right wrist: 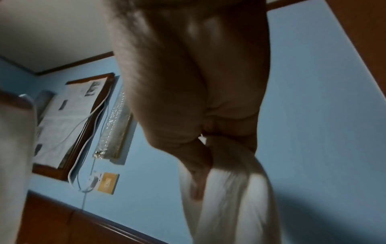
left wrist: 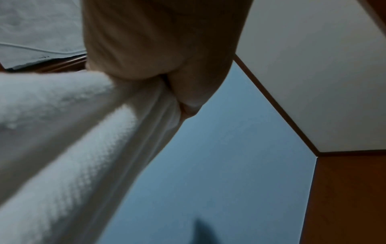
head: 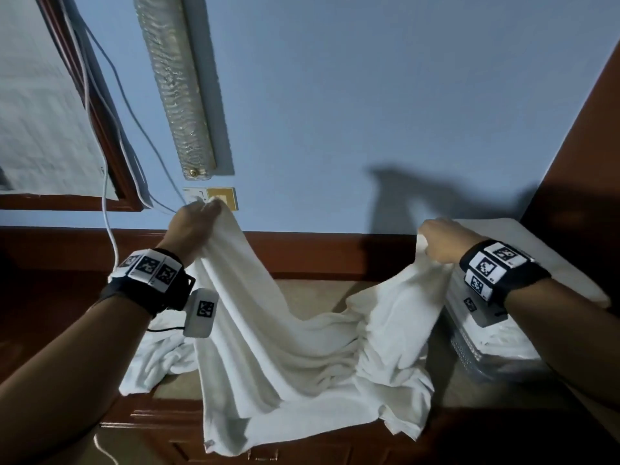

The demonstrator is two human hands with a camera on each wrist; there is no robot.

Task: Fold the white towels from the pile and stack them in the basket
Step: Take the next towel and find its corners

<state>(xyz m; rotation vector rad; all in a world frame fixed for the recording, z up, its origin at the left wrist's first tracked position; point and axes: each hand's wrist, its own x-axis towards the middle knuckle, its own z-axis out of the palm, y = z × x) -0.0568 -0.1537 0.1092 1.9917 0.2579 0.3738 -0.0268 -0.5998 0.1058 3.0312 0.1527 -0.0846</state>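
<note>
A white towel (head: 285,357) hangs over the front edge of the wooden worktop (head: 302,297), its middle sagging onto the surface. More crumpled white cloth (head: 151,364) lies to its left. The left hand (head: 193,226) pinches one raised corner in curled fingers; the right hand (head: 443,241) grips the opposite corner, lower, above a white basket (head: 469,350) with folded towels. Behind is a blue wall (head: 335,112).

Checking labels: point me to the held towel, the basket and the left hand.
held towel (head: 285,330), head view, on the sagging middle of the cloth.
basket (head: 464,350), head view, on its perforated near wall.
left hand (head: 193,226), head view, on the back of the hand gripping the towel's corner.
</note>
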